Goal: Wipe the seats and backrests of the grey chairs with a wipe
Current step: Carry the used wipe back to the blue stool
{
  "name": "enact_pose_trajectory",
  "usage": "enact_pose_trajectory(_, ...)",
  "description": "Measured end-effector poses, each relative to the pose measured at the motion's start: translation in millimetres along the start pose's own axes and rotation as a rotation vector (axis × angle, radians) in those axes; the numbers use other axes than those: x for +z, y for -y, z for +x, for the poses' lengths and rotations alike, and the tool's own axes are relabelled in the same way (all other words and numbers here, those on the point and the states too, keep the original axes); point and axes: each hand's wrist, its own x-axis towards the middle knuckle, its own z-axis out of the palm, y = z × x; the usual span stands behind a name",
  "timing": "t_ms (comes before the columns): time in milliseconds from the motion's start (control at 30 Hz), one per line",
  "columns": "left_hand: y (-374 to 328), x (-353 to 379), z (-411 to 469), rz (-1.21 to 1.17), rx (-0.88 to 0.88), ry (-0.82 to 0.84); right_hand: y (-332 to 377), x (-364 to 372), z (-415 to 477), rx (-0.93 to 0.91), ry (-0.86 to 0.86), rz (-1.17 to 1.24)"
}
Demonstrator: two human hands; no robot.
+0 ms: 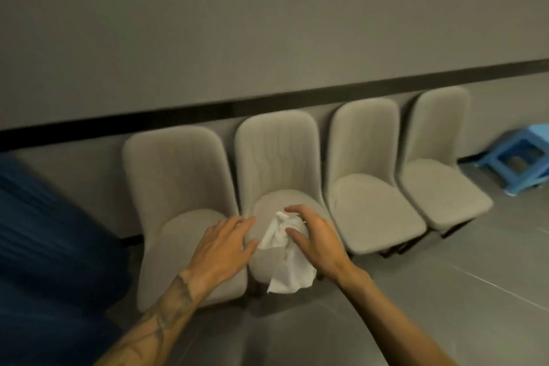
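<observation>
Several grey upholstered chairs stand in a row against the wall. A white wipe (289, 255) hangs crumpled over the seat of the second chair from the left (276, 157). My right hand (315, 238) holds the wipe with fingers curled around its upper part. My left hand (222, 244) hovers just left of the wipe with fingers spread, over the gap between that chair and the leftmost chair (175, 175). Two more grey chairs (365, 169) (436, 163) stand to the right.
A blue plastic stool (520, 154) stands on the floor at the far right near the wall. A dark blue blurred mass (44, 246) fills the left edge. Grey tiled floor (445, 291) lies in front of the chairs.
</observation>
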Motion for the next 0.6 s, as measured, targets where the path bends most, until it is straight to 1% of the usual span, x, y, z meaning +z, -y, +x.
enact_pose_trajectory(167, -153.0, -18.5, 42.9, 0.046, 0.110, -0.044, -43.4, -144.3, -40.2, -0.009, -0.181, 0.006)
enact_pose_trajectory(367, -336.4, -19.2, 90.4, 0.120, 0.229, -0.036, -117.7, -314.1, -92.8, 0.027, -0.303, -0.032)
enact_pose_trajectory(600, -513.3, -4.3, 170.6, 0.144, 0.339, -0.047, -201.7, -484.9, -129.2, 0.092, -0.408, -0.073)
